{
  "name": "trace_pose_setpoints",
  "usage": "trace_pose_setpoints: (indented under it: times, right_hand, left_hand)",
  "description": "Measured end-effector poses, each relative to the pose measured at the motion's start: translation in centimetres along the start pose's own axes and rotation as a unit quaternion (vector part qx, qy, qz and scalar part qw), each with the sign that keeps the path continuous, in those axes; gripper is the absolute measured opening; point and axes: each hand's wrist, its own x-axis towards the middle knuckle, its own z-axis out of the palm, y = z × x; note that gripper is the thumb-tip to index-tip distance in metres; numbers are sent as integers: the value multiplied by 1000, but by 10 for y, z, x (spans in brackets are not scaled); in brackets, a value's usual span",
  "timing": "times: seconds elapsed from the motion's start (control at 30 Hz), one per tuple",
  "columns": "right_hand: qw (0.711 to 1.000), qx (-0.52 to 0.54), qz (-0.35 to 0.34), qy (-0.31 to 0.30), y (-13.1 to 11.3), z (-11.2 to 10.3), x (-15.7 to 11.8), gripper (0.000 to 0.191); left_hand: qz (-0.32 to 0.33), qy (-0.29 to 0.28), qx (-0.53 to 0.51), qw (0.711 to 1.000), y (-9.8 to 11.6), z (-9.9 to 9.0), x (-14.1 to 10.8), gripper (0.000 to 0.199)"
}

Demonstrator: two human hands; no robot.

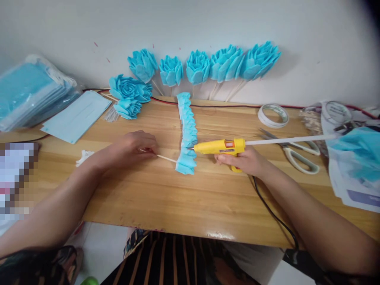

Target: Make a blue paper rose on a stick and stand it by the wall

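Observation:
A pleated light-blue strip [188,126] lies lengthwise on the wooden table, running from near the wall toward me. My left hand [141,144], left of the strip, pinches a thin pale stick [166,158], whose far end meets the strip's near part. On the other side, my right hand [245,160] is wrapped round the handle of a yellow glue gun [218,146]. The gun's metal nozzle points left and is over the strip's right edge, just above the stick's end. A long white glue stick [287,140] sticks out of the gun's back.
Several blue flowers [198,67] on sticks lean on the wall; more flowers [127,88] lie at the left. Blue sheets [77,115] and a plastic bag [32,91] are far left. Tape [273,115], scissors [301,160] and a blue-and-white packet [356,166] are right. A black cord [273,211] trails down.

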Motion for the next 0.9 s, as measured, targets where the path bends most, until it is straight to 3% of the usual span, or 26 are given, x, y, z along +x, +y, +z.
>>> trace_pose_setpoints:
  times: [0.1, 0.57, 0.9]
  right_hand:
    - [1000, 8, -27, 2, -3, 0, 1, 35]
    - [999, 9, -34, 0, -1, 1, 0, 33]
    - [999, 3, -27, 37, -3, 0, 0, 40]
  left_hand:
    - [-2, -4, 3, 1000, 0, -1, -1, 26]
    - [12, -4, 0, 1000, -4, 2, -2, 27]
    - [14, 2, 0, 1000, -9, 4, -3, 25]
